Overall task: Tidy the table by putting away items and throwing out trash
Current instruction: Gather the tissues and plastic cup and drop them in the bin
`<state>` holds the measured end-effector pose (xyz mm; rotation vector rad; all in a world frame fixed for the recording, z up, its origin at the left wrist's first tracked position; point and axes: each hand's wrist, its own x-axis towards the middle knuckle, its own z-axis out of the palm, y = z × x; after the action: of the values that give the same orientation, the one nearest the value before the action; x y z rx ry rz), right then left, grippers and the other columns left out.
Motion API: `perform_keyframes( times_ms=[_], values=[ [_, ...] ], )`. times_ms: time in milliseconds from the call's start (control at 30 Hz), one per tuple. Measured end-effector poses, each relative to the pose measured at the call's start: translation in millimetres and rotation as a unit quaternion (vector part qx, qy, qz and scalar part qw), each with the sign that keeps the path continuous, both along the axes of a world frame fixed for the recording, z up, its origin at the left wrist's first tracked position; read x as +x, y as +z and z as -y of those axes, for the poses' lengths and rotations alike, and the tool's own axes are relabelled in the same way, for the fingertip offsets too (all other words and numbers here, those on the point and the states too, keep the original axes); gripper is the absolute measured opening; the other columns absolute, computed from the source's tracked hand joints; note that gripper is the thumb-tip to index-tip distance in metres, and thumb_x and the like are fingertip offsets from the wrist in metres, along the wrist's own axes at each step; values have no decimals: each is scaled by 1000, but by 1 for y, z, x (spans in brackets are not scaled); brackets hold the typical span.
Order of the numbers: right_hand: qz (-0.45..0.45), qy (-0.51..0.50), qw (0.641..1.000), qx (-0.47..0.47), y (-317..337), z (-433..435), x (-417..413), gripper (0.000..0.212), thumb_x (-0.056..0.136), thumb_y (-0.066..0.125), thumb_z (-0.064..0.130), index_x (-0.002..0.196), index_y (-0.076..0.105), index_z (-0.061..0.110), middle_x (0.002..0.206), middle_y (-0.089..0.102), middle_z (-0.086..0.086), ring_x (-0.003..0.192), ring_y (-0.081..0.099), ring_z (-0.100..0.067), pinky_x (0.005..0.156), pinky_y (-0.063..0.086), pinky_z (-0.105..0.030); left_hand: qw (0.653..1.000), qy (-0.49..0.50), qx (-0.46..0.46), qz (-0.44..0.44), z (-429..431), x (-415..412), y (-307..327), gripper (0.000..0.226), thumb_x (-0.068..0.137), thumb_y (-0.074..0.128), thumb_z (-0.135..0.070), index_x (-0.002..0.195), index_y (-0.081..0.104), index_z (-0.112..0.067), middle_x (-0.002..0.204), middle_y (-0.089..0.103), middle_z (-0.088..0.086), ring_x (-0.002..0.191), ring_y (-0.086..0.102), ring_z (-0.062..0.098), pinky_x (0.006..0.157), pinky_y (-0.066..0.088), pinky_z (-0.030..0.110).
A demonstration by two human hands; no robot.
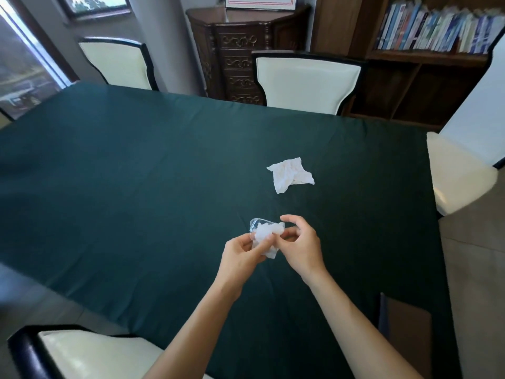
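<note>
A clear plastic wrapper with crumpled white tissue (pixel 263 233) inside it is held just above the dark green tablecloth (pixel 136 173). My left hand (pixel 243 255) grips its lower side between thumb and fingers. My right hand (pixel 299 242) pinches its right edge with thumb and forefinger, the other fingers curled. A second crumpled white tissue (pixel 289 175) lies flat on the cloth, farther away and slightly right of both hands.
Cream chairs with dark frames stand at the far left (pixel 117 62), far middle (pixel 307 80), right (pixel 464 160) and near left (pixel 90 354). A brown cardboard box (pixel 407 332) sits by the table's near right corner. A carved wooden cabinet (pixel 240 58) and a bookshelf (pixel 437 31) stand behind.
</note>
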<state>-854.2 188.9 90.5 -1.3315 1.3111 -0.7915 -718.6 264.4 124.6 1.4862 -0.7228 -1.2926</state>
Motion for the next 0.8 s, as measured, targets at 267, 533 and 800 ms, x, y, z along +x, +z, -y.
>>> perform_keyframes(
  times_ms=[267,533,800],
  values=[
    [-58,147,985,72,-27,68,33,54,63,84,60,110,72,34,77,74,9,70,65,-3,73,52,-27,999,48,1,-5,36,64,-26,18,101,65,-15,111,80,-9,103,85,7,101,80,23,85,65,30],
    [-379,43,924,-21,-82,207,65,55,89,65,33,140,51,16,145,45,-15,131,45,-38,105,42,-40,999,28,8,-24,103,138,-65,19,102,62,-8,108,79,-3,106,84,9,103,80,23,81,64,21],
    [-461,23,887,-6,-119,264,112,66,89,67,44,145,42,19,144,42,-12,132,42,-36,89,49,-43,997,25,29,-64,139,167,-105,16,96,69,-5,107,80,-5,98,84,15,91,82,21,69,65,22]
  ],
)
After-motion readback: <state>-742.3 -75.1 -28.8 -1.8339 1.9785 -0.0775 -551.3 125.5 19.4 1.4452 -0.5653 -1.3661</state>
